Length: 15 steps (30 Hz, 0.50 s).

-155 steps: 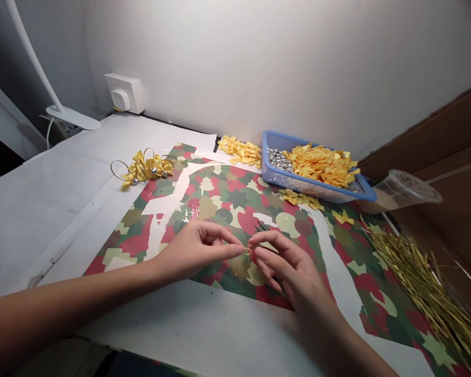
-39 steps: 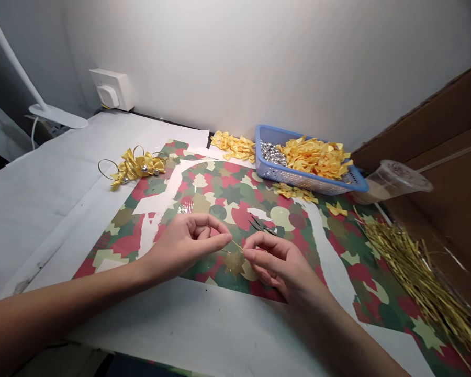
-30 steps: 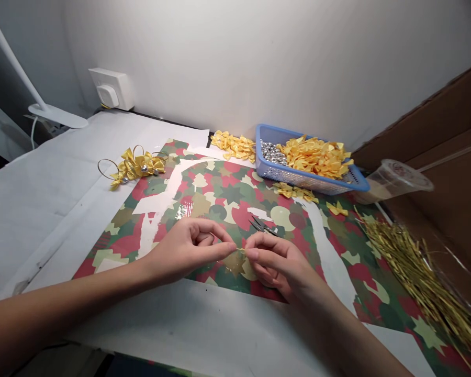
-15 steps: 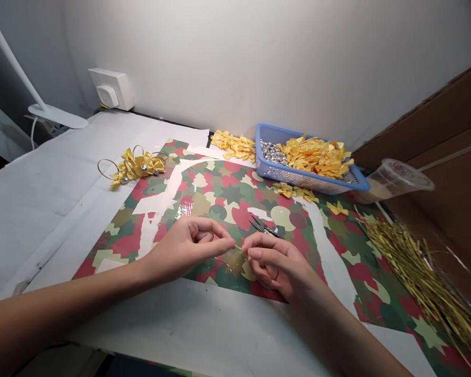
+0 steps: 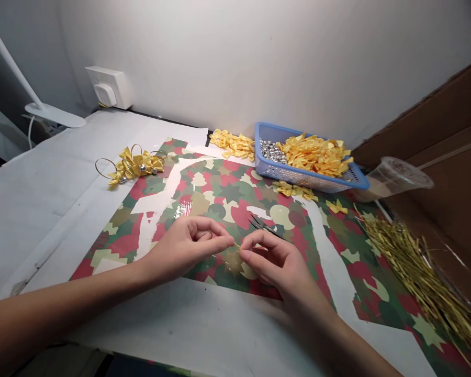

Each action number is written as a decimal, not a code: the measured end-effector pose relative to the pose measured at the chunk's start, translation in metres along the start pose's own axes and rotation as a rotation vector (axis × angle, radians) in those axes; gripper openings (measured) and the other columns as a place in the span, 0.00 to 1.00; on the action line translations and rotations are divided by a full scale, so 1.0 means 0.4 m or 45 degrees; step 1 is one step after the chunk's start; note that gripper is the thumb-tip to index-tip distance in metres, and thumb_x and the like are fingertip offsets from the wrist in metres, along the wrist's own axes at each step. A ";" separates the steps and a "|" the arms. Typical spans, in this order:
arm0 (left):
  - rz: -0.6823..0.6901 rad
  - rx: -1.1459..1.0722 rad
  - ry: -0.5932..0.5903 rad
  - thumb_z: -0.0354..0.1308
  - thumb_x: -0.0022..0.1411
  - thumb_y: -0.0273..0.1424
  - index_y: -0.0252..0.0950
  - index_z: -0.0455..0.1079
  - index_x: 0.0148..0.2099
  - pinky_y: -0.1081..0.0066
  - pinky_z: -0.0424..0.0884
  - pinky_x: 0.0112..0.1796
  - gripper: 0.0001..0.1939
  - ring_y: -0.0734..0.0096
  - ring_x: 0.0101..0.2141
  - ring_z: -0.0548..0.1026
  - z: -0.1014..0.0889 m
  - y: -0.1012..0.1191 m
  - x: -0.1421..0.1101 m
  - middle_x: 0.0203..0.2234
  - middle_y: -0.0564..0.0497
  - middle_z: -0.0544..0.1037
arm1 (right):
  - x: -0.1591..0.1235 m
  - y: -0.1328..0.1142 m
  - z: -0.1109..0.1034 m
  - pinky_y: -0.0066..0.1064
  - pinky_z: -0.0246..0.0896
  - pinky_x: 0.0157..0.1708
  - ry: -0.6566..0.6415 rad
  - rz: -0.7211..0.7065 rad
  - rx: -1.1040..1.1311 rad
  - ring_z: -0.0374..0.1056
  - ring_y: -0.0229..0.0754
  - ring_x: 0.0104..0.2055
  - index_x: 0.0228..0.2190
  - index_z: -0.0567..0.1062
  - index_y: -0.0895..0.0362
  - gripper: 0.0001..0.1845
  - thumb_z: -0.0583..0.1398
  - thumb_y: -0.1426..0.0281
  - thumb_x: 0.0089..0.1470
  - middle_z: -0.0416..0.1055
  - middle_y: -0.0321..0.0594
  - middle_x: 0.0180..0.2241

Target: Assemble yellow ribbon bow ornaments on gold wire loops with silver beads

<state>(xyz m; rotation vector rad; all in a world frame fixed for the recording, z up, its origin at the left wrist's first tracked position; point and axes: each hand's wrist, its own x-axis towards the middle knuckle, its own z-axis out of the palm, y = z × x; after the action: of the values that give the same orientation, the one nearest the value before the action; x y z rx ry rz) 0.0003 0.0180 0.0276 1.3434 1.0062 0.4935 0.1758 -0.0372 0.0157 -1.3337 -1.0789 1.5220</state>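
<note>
My left hand [image 5: 190, 243] is closed in a pinch on one end of a thin gold cord [image 5: 237, 244]. Thumb and forefinger of my right hand [image 5: 277, 262] pinch the same cord a short way to the right. Only a short piece shows between the fingertips; a faint thin strand hangs below. Just beyond my right hand lie small dark-bladed scissors [image 5: 260, 224], their handles hidden. To the left rests a cluster of gold bows [image 5: 135, 163] with silver bells and looped cords.
A blue basket [image 5: 310, 180] at the back holds silver bells and yellow bows. More yellow bows [image 5: 233, 144] lie left of it. A bundle of gold cords [image 5: 412, 272] lies at the right, near a tilted clear plastic cup [image 5: 400, 175]. A lamp base [image 5: 55, 115] stands back left.
My right fingers have shifted slightly left and up, and now pinch the cord more tightly beside my left fingertips. My left hand stays nearly still.
</note>
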 end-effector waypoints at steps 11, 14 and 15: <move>-0.037 -0.015 -0.013 0.60 0.56 0.38 0.34 0.69 0.27 0.76 0.45 0.20 0.12 0.81 0.18 0.47 0.000 0.009 0.003 0.12 0.64 0.50 | 0.010 0.013 -0.015 0.26 0.46 0.20 -0.053 -0.016 0.061 0.47 0.30 0.19 0.25 0.71 0.55 0.11 0.64 0.61 0.49 0.55 0.28 0.18; -0.054 -0.021 -0.021 0.60 0.56 0.38 0.34 0.69 0.27 0.76 0.43 0.20 0.12 0.81 0.18 0.47 0.000 0.008 0.003 0.12 0.63 0.50 | 0.014 0.022 -0.019 0.26 0.54 0.23 -0.050 -0.102 0.092 0.57 0.33 0.25 0.27 0.72 0.54 0.10 0.65 0.62 0.48 0.65 0.34 0.27; -0.059 -0.026 -0.023 0.60 0.55 0.39 0.34 0.69 0.27 0.76 0.43 0.20 0.13 0.81 0.17 0.47 0.000 0.008 0.002 0.12 0.63 0.51 | 0.015 0.025 -0.018 0.27 0.58 0.27 -0.048 -0.147 0.109 0.60 0.35 0.29 0.28 0.71 0.53 0.09 0.65 0.63 0.48 0.67 0.36 0.32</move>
<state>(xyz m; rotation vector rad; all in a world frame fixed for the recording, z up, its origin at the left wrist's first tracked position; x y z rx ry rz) 0.0016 0.0194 0.0301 1.3012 1.0129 0.4552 0.1818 -0.0338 0.0038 -1.1688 -1.0830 1.4959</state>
